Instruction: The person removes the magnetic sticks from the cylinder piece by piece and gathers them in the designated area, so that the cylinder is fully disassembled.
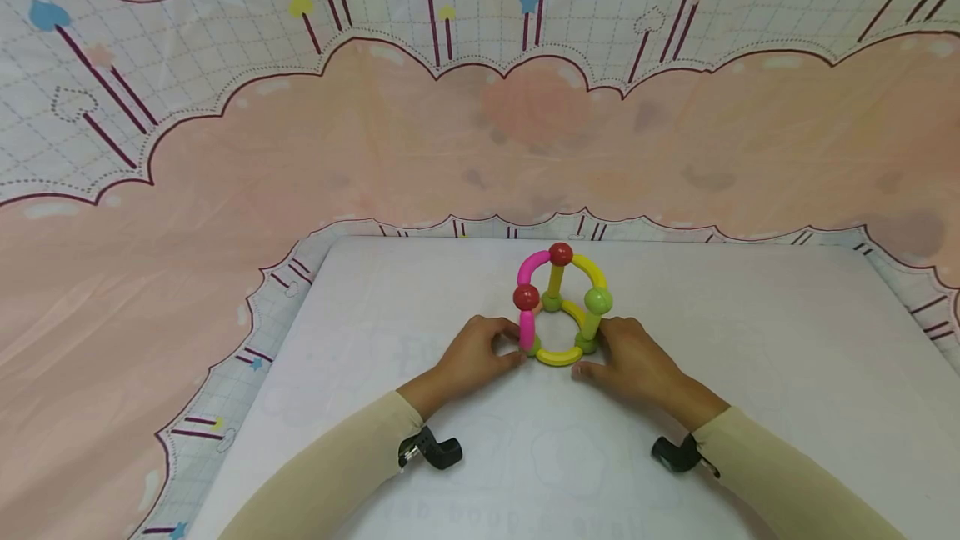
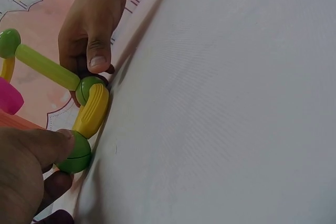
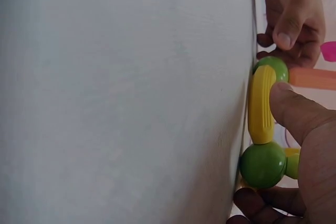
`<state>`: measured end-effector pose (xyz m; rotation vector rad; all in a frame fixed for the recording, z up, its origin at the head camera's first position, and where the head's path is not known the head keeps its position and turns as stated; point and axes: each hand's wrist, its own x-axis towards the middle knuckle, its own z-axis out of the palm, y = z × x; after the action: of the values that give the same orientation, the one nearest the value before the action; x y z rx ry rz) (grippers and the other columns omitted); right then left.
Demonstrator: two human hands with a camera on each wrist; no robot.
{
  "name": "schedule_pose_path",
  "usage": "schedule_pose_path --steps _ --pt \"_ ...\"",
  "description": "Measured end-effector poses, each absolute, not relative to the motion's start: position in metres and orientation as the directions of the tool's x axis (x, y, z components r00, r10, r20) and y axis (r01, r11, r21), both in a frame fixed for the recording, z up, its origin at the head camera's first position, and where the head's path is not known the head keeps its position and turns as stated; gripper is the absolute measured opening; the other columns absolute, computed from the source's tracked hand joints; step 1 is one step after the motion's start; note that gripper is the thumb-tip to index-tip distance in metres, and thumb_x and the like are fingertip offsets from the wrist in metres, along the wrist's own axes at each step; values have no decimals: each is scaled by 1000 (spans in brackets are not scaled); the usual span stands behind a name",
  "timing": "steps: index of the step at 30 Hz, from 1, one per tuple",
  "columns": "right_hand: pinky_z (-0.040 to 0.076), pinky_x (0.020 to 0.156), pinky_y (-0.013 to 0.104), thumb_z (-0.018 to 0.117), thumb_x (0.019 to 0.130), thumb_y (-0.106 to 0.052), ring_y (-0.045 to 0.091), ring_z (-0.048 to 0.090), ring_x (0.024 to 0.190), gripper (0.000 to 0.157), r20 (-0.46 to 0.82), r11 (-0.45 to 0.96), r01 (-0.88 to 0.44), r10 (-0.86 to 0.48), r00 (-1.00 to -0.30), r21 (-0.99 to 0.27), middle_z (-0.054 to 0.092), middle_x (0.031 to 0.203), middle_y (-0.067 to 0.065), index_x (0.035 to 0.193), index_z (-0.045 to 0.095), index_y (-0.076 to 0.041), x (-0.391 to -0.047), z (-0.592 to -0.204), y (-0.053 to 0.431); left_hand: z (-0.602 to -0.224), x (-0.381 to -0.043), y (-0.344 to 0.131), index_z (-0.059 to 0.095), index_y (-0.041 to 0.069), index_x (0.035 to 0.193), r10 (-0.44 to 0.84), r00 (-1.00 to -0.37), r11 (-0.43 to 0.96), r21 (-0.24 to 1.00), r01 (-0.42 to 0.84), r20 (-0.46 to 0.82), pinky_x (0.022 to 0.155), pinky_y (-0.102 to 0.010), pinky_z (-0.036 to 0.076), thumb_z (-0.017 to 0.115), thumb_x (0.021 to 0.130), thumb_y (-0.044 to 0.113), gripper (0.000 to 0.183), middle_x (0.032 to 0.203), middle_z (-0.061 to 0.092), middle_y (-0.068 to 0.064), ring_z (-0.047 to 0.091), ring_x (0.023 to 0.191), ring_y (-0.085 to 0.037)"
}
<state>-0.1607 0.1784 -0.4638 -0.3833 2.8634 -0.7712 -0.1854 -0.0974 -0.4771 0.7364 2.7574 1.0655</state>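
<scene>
A toy ball-and-stick frame (image 1: 558, 357) stands on the white tabletop between my hands. Its base has green balls and curved yellow sticks; straight sticks rise to an upper ring with two red balls, a green ball, and pink and yellow curves. My left hand (image 1: 480, 357) pinches the lower left green ball (image 2: 79, 153), thumb on its side and fingers curled below. At the lower right corner, my right hand (image 1: 637, 361) holds the frame around another green ball (image 3: 262, 165). Its thumb lies along the curved yellow stick (image 3: 261, 106), with the fingers beneath the ball.
The white tabletop (image 1: 375, 290) stretches to both sides and toward me. Behind its far edge hangs a peach cloth (image 1: 420, 140) printed with clouds and candle shapes. A black wrist device (image 1: 442, 450) sits at the left cuff, and a similar black device (image 1: 675, 454) at the right.
</scene>
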Motion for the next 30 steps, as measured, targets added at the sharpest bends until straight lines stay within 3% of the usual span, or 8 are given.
schedule_pose_path --steps 10,20,23,30 --pt "52 97 50 89 78 -45 27 58 104 73 -83 826 -205 -290 -954 -525 65 109 6 129 59 -3 -170 -465 180 -472 -177 -94 74 13 114 489 -868 631 653 418 83 86 -34 46 82 88 20 28 104 72 7 55 98 -14" --pt "51 80 39 90 79 -40 21 54 83 51 -43 814 -248 -316 -948 -525 60 87 -2 111 65 -10 -178 -466 182 -476 -171 -91 72 13 119 512 -855 646 617 449 86 84 -30 47 81 89 23 32 107 71 9 54 98 -11" --pt "53 84 42 90 78 -41 24 56 89 56 -58 824 -219 -290 -955 -522 62 92 1 114 64 -8 -176 -464 182 -477 -171 -91 71 14 121 505 -858 657 604 451 92 85 -30 47 80 90 24 34 109 71 8 54 99 -11" --pt "48 101 58 87 80 -46 41 57 122 87 -162 848 -99 -212 -964 -521 64 129 22 138 52 8 -161 -455 178 -474 -175 -91 62 7 131 427 -896 687 602 407 118 88 -35 50 86 85 27 56 115 66 -1 56 101 -17"
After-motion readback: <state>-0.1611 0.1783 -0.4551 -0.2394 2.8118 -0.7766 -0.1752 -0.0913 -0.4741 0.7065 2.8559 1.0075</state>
